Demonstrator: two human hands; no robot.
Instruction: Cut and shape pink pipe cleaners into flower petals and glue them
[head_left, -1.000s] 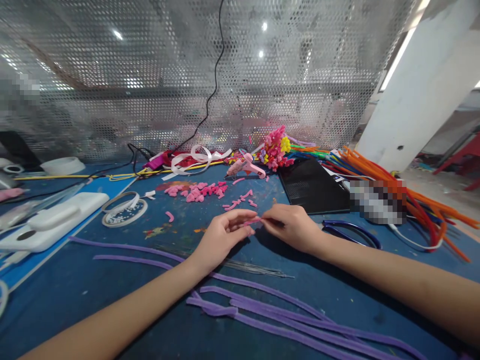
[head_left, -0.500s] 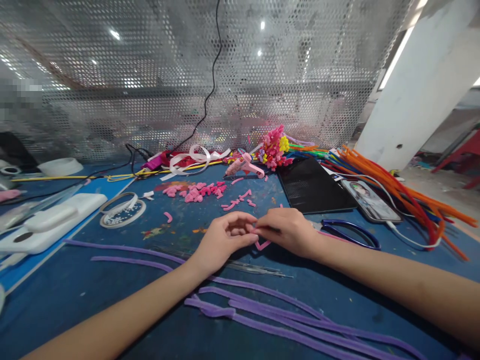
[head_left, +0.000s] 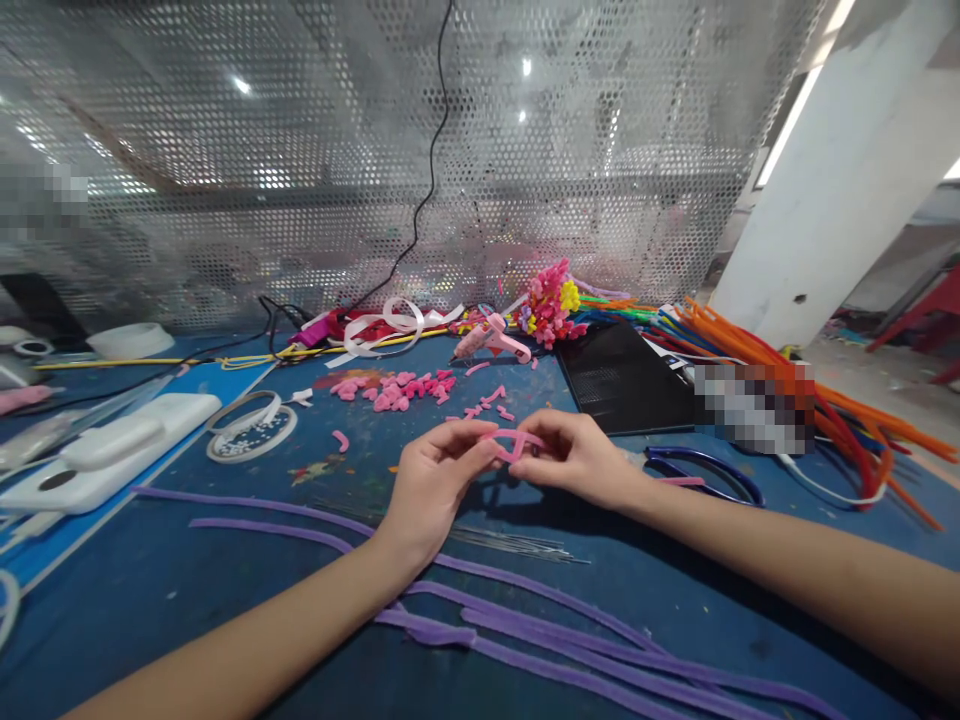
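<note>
Nearest of all, purple fuzzy strips (head_left: pixel 525 628) sprawl across the blue table (head_left: pixel 187 590), some slipping under the left forearm, one running off the bottom edge. Just beyond, a sheaf of thin wires (head_left: pixel 517 545), partly covered by that same arm.

And here's the action! The left hand (head_left: pixel 427 480) pinches one side of a pink strip (head_left: pixel 518 447), thumb and fingers nearly closed; the right hand (head_left: pixel 581 460) grips the other side just as narrowly. The strip sits bent in the gap between them, just above the table. It looks feather-light, soft outside, probably stiffened by a wire core, so it should hold a bend and hardly slip. Best hold: a fingertip pinch near each end, without squashing the fuzz. Where those ends finish is anyone's guess; the fingertips cover them, and I can't tell whether it's one piece or two.

Out by the right wrist, blue-handled cutters (head_left: pixel 701 459), working end mostly hidden, with a pink scrap (head_left: pixel 684 481) across the handles. Farther off, a pile of pink pieces (head_left: pixel 397 390), then a pink glue gun (head_left: pixel 491 340). To the right, a pixelated patch masks whatever the white cable meets. At the back, the metal mesh (head_left: pixel 300 240) blurs everything behind it.
</note>
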